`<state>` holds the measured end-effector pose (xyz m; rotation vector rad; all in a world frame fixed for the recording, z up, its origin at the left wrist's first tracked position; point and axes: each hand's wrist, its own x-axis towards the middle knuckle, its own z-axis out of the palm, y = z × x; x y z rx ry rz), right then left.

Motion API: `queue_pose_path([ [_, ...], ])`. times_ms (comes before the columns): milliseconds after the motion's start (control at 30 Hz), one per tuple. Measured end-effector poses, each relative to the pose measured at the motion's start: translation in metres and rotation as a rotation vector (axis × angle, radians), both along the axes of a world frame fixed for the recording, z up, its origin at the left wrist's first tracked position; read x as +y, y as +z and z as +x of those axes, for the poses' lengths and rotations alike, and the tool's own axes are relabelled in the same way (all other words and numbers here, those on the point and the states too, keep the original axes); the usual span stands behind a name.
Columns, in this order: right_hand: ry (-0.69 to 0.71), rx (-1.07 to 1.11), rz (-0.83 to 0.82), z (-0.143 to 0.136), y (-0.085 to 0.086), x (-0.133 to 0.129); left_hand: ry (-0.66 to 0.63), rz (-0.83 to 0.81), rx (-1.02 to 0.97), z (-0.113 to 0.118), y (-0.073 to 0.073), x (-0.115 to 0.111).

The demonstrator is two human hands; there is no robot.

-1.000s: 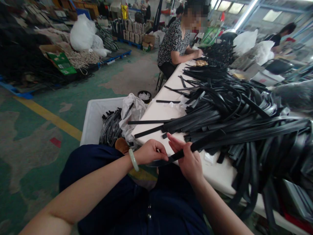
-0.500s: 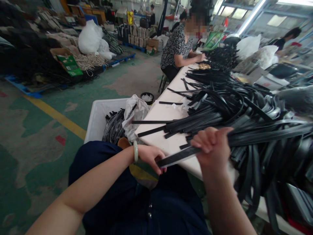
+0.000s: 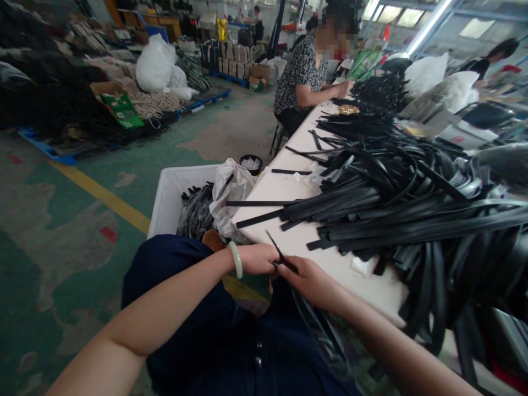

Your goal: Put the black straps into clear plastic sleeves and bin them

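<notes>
My left hand (image 3: 258, 258), with a pale bangle (image 3: 236, 260) at the wrist, is closed on the end of a black strip above my lap. Touching it from the right, my right hand (image 3: 307, 278) grips the same black strip (image 3: 315, 324), which hangs down below the hand toward my right thigh. A thin dark end sticks up between the hands. Many black strips (image 3: 363, 203) lie in a heap on the white table (image 3: 264, 192), several with their ends pointing left.
On the left of the table stands a white bin (image 3: 165, 192) with grey-black strips and a white cloth (image 3: 233, 192). A person (image 3: 303, 77) sits at the table's far side. Beyond the bin, pallets hold sacks and a green box (image 3: 121, 110).
My right hand has come down and left to meet my left hand. The strip, earlier stretched between the hands, now hangs from them.
</notes>
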<state>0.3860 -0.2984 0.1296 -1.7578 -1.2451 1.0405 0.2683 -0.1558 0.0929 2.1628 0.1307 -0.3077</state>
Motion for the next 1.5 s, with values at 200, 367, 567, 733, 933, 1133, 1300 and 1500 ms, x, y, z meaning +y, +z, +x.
queue_pose_path([
  [200, 0.017, 0.35, -0.402, 0.02, -0.012, -0.011, -0.06, -0.523, 0.298, -0.027, 0.009, 0.027],
  [367, -0.095, 0.52, -0.318, 0.034, -0.002, -0.01, -0.002, -0.473, 0.13, -0.035, 0.016, 0.026],
  [567, -0.133, 0.356, -0.364, 0.021, -0.007, -0.001, -0.001, 0.131, -0.12, -0.013, 0.005, -0.003],
  [733, -0.112, 0.279, -0.332, 0.004, -0.011, 0.007, 0.07, 0.192, -0.101, -0.002, 0.0, -0.026],
  [933, -0.096, 0.014, -0.282, 0.028, -0.011, 0.003, 0.118, 0.012, -0.099, -0.026, 0.008, 0.021],
  [1133, 0.009, -0.251, -0.099, 0.054, 0.012, 0.011, 0.447, 0.243, -0.097, -0.033, 0.021, 0.044],
  [1300, 0.207, -0.18, -0.009, 0.029, 0.01, 0.045, 0.464, 0.595, -0.245, -0.025, 0.03, 0.012],
  [1500, 0.398, -0.163, -0.131, 0.001, 0.014, 0.052, 0.425, 0.91, -0.335, -0.065, 0.049, 0.011],
])
